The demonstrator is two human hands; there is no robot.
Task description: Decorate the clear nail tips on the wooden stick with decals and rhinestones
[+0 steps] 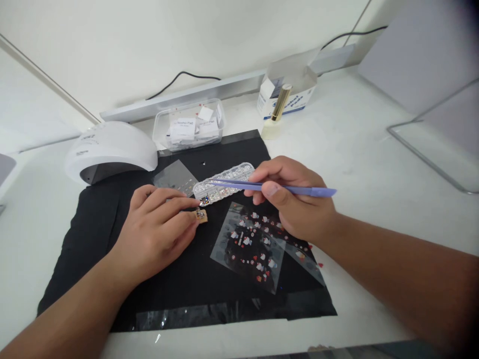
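Observation:
My left hand (157, 227) rests on a black mat (93, 239), its fingertips pinched on a small tan nail tip (202, 215) with gems on it. My right hand (295, 199) grips a purple stick tool (269, 187) like a pen. The tool's tip reaches left over a clear gem box (224, 180) holding several small rhinestones. Just below my right hand lie clear sticker sheets (250, 247) with tiny red and white decals.
A white nail lamp (112, 149) stands at the mat's back left. Behind the mat are a clear tub of alcohol pads (190, 127), an open cardboard box (288, 89) and a gold-capped bottle (279, 107). Another clear sheet (174, 175) lies near the lamp.

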